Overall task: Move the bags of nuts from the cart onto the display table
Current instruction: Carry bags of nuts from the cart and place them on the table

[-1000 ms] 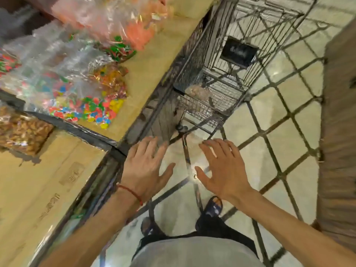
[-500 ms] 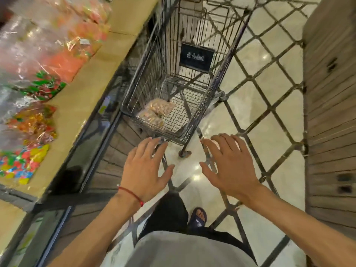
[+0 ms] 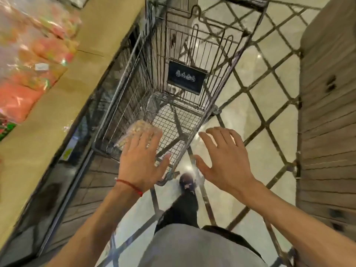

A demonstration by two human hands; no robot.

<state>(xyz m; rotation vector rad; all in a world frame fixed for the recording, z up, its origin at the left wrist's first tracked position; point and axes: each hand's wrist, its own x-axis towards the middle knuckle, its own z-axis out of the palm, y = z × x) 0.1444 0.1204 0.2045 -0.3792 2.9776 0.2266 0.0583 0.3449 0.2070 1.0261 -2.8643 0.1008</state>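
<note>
Wire cart [image 3: 123, 105] is faced; left hand [image 3: 140, 160], over the nuts [image 3: 134, 130], and right hand [image 3: 223, 160] are spread wide, empty; gripping is judged next.

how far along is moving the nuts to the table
Done: no nuts show on the visible stretch of display table, only candy bags. In hand: nothing; the left hand spreads open above a bag of nuts in the cart, and the right hand is open near its rim. Left: grasp the bag and carry it to the table.
</note>
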